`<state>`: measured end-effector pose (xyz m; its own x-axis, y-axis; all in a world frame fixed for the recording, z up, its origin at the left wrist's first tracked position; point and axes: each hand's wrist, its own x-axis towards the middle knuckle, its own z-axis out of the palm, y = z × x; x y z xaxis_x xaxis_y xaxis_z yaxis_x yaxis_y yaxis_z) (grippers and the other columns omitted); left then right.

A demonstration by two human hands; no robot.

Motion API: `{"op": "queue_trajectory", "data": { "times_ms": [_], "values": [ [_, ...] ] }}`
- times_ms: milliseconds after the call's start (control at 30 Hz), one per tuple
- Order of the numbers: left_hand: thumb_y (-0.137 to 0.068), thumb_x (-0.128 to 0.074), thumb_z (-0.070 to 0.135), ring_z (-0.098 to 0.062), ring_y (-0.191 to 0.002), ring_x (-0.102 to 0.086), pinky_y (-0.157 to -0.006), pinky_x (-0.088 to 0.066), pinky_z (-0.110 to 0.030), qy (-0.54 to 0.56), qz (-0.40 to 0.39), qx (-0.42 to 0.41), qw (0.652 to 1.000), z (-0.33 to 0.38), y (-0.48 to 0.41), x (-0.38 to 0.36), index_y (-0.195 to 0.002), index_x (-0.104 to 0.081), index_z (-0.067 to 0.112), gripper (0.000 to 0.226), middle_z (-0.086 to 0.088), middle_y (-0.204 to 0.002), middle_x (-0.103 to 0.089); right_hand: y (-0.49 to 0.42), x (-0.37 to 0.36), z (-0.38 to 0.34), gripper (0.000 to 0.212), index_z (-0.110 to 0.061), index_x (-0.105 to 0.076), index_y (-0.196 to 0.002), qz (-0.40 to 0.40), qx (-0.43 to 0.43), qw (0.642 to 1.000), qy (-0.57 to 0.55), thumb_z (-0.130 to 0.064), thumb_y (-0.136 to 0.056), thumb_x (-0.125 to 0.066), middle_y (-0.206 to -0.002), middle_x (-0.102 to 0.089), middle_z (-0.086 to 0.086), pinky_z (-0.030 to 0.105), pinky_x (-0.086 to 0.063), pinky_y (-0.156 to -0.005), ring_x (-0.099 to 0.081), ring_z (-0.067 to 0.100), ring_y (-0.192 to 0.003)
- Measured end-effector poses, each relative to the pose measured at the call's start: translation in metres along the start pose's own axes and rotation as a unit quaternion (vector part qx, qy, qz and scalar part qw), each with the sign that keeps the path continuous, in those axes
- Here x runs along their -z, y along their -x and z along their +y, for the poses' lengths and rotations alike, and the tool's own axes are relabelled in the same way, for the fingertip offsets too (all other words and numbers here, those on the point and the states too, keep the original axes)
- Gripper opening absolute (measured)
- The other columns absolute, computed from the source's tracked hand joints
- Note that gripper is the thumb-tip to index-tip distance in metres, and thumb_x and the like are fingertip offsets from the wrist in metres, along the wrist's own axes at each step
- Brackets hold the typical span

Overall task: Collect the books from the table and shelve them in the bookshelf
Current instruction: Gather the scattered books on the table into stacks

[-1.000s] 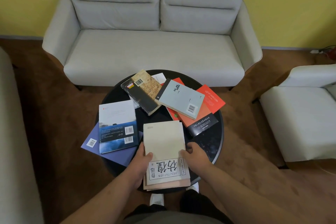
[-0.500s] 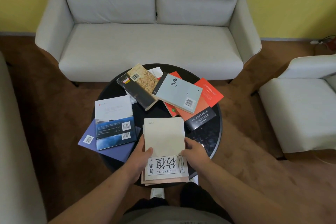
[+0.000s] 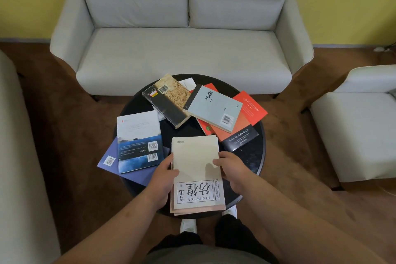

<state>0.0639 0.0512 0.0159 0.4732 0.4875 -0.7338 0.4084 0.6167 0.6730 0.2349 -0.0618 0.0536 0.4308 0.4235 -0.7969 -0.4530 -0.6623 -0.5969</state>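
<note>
A cream book (image 3: pixel 196 163) titled HESITATION tops a small stack at the near edge of the round black table (image 3: pixel 137 105). My left hand (image 3: pixel 164 174) grips the stack's left side, thumb on the cover. My right hand (image 3: pixel 232 167) grips its right side. Farther back lie a white-and-blue book (image 3: pixel 139 135) on a purple book (image 3: pixel 109 156), a black-and-tan book (image 3: pixel 166 97), a pale grey-blue book (image 3: pixel 214 107) on orange-red books (image 3: pixel 249 105), and a black leaflet (image 3: pixel 240 138). No bookshelf is in view.
A grey two-seat sofa (image 3: pixel 184 49) stands just behind the table. A pale armchair (image 3: pixel 360 130) sits to the right and another seat's edge (image 3: pixel 12 156) to the left. Brown carpet (image 3: pixel 70 135) surrounds the table. My feet are under its near edge.
Both hands have slid farther forward along the stack's sides, thumbs now over the cover. The camera has tilted down a little. The other books have not moved.
</note>
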Motion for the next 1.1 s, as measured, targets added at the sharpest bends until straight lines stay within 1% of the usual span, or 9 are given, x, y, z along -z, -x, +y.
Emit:
{"op": "queue_trajectory", "data": {
  "times_ms": [67,167,233,333,467,633,767,933,1100],
  "values": [
    [-0.092,-0.041,-0.003,-0.03,-0.098,-0.072,-0.078,-0.059,-0.054,-0.005,0.006,0.012,1.0,-0.003,-0.001,0.0,-0.135,-0.052,0.039,0.061,-0.006,-0.121,-0.069,-0.004,0.001,0.004,0.008,-0.011,-0.054,-0.107,0.022,-0.008,1.0,-0.008,-0.007,-0.1,-0.055,-0.11,-0.065,0.012,0.043,-0.052,-0.088,-0.061,0.022,-0.092],
    [-0.095,-0.043,-0.002,-0.024,-0.095,-0.072,-0.071,-0.061,-0.04,-0.037,0.01,0.012,0.999,0.0,0.01,-0.006,-0.138,-0.044,0.041,0.06,-0.002,-0.121,-0.067,-0.009,0.0,0.011,0.028,-0.013,-0.047,-0.123,0.034,0.014,0.999,0.029,-0.008,-0.098,-0.058,-0.123,-0.06,0.012,0.035,-0.054,-0.072,-0.062,0.026,-0.099],
    [-0.097,-0.046,0.002,-0.019,-0.1,-0.068,-0.071,-0.059,-0.033,-0.074,0.013,0.002,0.997,0.001,0.012,-0.008,-0.15,-0.023,0.043,0.071,0.005,-0.132,-0.058,-0.012,0.0,0.015,0.039,-0.022,-0.047,-0.131,0.035,0.031,0.996,0.082,-0.008,-0.096,-0.059,-0.13,-0.055,0.01,0.032,-0.055,-0.063,-0.063,0.027,-0.102],
    [-0.098,-0.051,0.007,-0.022,-0.101,-0.066,-0.081,-0.057,-0.042,-0.024,0.037,0.021,0.999,-0.007,0.007,-0.006,-0.153,-0.013,0.035,0.073,0.008,-0.129,-0.054,-0.01,-0.001,0.02,0.048,-0.024,-0.043,-0.141,0.031,0.016,0.992,0.121,-0.009,-0.098,-0.056,-0.135,-0.055,0.007,0.024,-0.051,-0.05,-0.065,0.022,-0.093],
    [-0.102,-0.045,0.023,-0.033,-0.106,-0.066,-0.087,-0.055,-0.053,0.083,0.0,0.081,0.993,-0.013,0.007,-0.012,-0.14,-0.043,0.031,0.039,-0.01,-0.121,-0.067,0.002,-0.005,0.026,0.043,-0.022,-0.044,-0.144,-0.031,-0.023,0.996,0.082,-0.012,-0.102,-0.046,-0.106,-0.066,0.0,0.029,-0.051,-0.062,-0.066,0.019,-0.089],
    [-0.102,-0.045,0.025,-0.035,-0.101,-0.068,-0.076,-0.059,-0.052,0.102,0.003,0.103,0.989,-0.013,0.007,-0.016,-0.141,-0.039,0.032,0.04,-0.013,-0.119,-0.067,0.005,-0.015,0.033,0.051,-0.035,-0.021,-0.156,-0.026,-0.002,0.998,0.064,-0.022,-0.108,-0.035,-0.136,-0.057,0.001,0.027,-0.05,-0.068,-0.061,0.014,-0.096],
    [-0.103,-0.043,0.023,-0.03,-0.095,-0.07,-0.067,-0.06,-0.043,0.04,0.008,0.096,0.995,-0.012,0.008,-0.018,-0.143,-0.032,0.033,0.042,-0.008,-0.115,-0.067,0.002,-0.012,0.043,0.053,-0.042,-0.03,-0.148,-0.031,0.008,0.997,0.075,-0.013,-0.104,-0.04,-0.126,-0.066,-0.002,0.046,-0.058,-0.092,-0.068,0.021,-0.106],
    [-0.101,-0.048,0.026,-0.019,-0.093,-0.072,-0.076,-0.06,-0.037,-0.071,-0.012,0.059,0.996,-0.012,0.004,-0.009,-0.147,-0.026,0.028,0.051,0.001,-0.114,-0.067,0.003,0.0,0.033,0.052,-0.043,-0.029,-0.148,-0.061,0.007,0.99,0.129,-0.017,-0.106,-0.043,-0.124,-0.067,-0.002,0.018,-0.053,-0.045,-0.067,0.007,-0.085],
    [-0.099,-0.051,0.031,-0.014,-0.098,-0.071,-0.087,-0.058,-0.037,-0.129,-0.035,0.051,0.99,-0.012,0.001,0.001,-0.146,-0.029,0.03,0.052,0.005,-0.117,-0.067,-0.006,0.008,0.04,0.043,-0.043,-0.036,-0.138,-0.081,0.008,0.988,0.133,-0.016,-0.106,-0.045,-0.116,-0.07,-0.006,0.017,-0.054,-0.048,-0.071,0.008,-0.087]
  ]
}}
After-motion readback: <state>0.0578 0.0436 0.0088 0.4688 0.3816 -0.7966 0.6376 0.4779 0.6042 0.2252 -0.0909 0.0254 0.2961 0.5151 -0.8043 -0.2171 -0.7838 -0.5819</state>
